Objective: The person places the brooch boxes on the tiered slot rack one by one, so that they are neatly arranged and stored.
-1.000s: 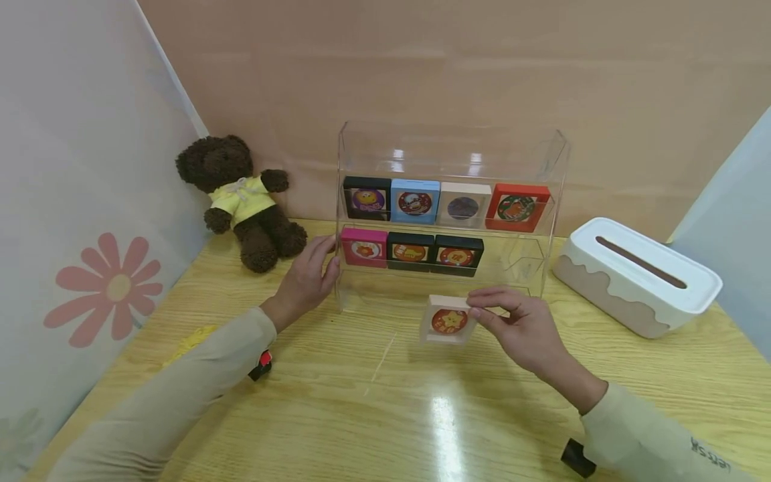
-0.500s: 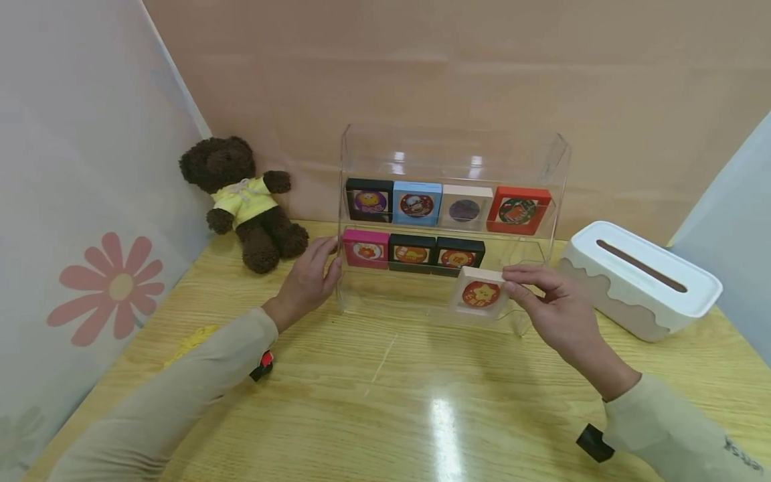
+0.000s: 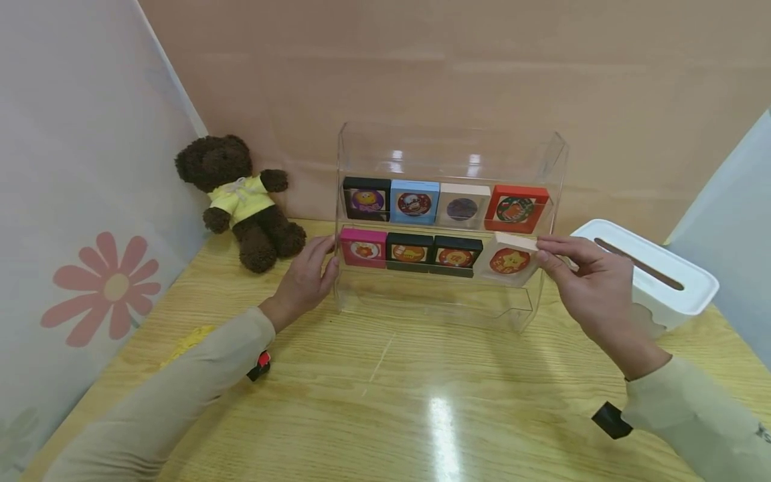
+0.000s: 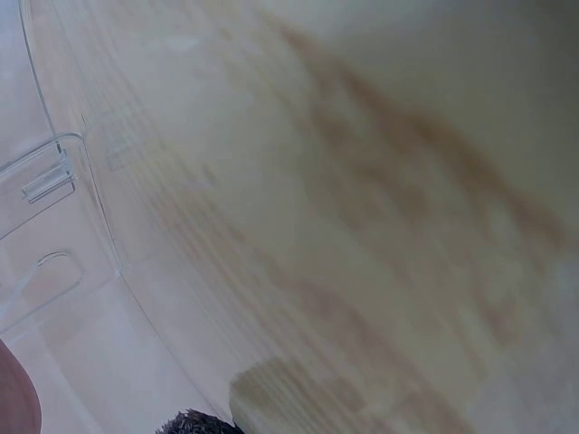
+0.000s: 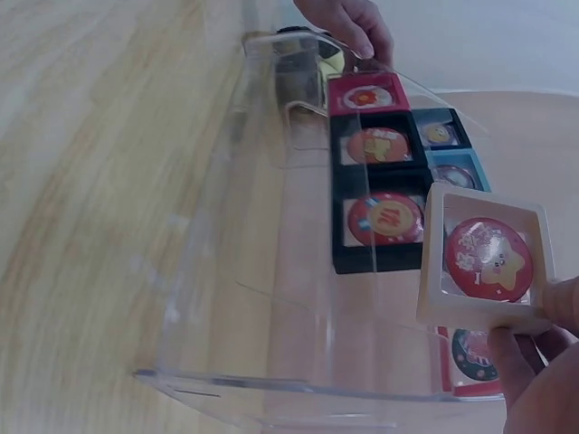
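Observation:
My right hand [image 3: 593, 288] pinches the right edge of a cream square frame [image 3: 509, 260] between thumb and fingers. Inside this frame is a round red badge [image 5: 489, 259] with a yellow star. The frame is tilted, at the right end of the lower row on a clear acrylic display rack [image 3: 385, 304]. Beside it on that shelf are a pink frame [image 3: 364, 248] and two black ones. My left hand [image 3: 304, 278] holds the rack's left side panel, thumb toward the front. Its fingertips are partly hidden; the left wrist view catches only a sliver of a finger [image 4: 14, 398].
The upper shelf carries black, blue [image 3: 415, 202], cream and red frames [image 3: 517, 209]. A brown teddy bear [image 3: 241, 201] in a yellow shirt leans at the back left. Right of the rack, partly behind my right hand, stands a white tissue box [image 3: 680, 284]. Something yellow [image 3: 187, 343] lies by my left sleeve.
My right hand has carried the cream frame up and to the right, from before the rack's base to the lower shelf's right end. My left hand stays on the rack's side.

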`<state>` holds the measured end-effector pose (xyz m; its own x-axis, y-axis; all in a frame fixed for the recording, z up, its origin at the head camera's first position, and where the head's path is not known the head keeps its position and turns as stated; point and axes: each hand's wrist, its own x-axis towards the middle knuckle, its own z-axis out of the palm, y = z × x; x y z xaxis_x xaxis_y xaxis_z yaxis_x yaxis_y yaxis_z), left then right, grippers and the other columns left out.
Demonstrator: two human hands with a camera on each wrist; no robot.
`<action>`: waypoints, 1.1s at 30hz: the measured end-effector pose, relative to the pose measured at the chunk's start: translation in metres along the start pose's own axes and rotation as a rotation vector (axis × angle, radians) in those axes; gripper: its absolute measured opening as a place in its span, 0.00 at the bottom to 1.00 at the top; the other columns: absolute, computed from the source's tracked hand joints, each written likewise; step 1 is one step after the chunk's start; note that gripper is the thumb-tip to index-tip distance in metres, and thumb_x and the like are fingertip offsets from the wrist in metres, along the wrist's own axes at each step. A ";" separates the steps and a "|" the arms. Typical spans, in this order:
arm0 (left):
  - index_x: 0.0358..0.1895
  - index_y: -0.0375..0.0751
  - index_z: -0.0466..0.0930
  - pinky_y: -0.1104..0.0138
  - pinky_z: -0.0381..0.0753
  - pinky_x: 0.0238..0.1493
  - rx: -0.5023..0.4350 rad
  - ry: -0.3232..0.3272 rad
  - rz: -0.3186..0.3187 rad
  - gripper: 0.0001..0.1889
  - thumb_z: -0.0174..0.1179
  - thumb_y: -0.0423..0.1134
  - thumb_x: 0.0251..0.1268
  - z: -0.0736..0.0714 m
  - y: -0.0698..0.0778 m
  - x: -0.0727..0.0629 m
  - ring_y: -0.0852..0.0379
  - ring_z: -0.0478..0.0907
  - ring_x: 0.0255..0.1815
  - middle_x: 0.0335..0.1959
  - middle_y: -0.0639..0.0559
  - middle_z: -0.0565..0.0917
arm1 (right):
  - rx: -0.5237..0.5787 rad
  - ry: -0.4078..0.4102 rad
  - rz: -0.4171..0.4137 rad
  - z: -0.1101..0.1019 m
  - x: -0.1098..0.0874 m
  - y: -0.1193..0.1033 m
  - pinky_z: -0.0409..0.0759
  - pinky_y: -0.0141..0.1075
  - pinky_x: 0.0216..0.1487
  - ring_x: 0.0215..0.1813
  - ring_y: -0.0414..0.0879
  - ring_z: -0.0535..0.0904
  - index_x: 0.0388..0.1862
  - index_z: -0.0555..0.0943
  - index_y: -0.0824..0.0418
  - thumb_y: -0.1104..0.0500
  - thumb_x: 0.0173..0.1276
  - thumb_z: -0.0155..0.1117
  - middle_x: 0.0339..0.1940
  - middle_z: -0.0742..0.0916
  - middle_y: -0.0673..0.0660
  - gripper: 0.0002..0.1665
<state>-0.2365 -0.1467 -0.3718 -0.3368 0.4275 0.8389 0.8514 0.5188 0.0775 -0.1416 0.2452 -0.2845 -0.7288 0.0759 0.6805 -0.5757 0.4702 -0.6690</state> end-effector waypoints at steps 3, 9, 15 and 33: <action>0.56 0.19 0.69 0.57 0.80 0.44 0.003 0.001 0.003 0.21 0.41 0.38 0.76 0.000 0.000 0.000 0.42 0.78 0.42 0.45 0.32 0.74 | 0.026 0.041 -0.003 -0.004 0.006 0.000 0.77 0.21 0.34 0.40 0.38 0.82 0.38 0.85 0.73 0.78 0.55 0.66 0.36 0.87 0.55 0.10; 0.55 0.19 0.69 0.57 0.80 0.43 0.013 0.001 0.009 0.21 0.41 0.39 0.76 0.000 0.000 0.000 0.43 0.78 0.42 0.45 0.33 0.74 | 0.283 0.100 -0.037 -0.004 0.016 0.002 0.78 0.24 0.40 0.41 0.42 0.83 0.36 0.81 0.83 0.80 0.56 0.63 0.37 0.87 0.58 0.08; 0.55 0.19 0.69 0.57 0.80 0.44 0.005 -0.010 0.006 0.21 0.41 0.38 0.76 0.000 0.001 0.000 0.43 0.78 0.42 0.45 0.33 0.74 | 0.110 0.159 -0.092 0.000 0.020 0.008 0.78 0.23 0.38 0.43 0.41 0.83 0.36 0.81 0.82 0.78 0.57 0.63 0.40 0.87 0.59 0.07; 0.55 0.18 0.69 0.56 0.80 0.43 0.018 0.003 0.013 0.21 0.42 0.37 0.76 0.001 0.000 0.001 0.42 0.78 0.41 0.45 0.32 0.74 | -0.144 0.172 -0.150 0.011 0.018 0.016 0.75 0.18 0.39 0.42 0.32 0.80 0.34 0.85 0.75 0.77 0.54 0.68 0.38 0.87 0.61 0.07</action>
<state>-0.2370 -0.1459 -0.3716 -0.3246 0.4316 0.8416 0.8481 0.5267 0.0571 -0.1681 0.2441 -0.2863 -0.5587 0.1379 0.8178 -0.6050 0.6067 -0.5156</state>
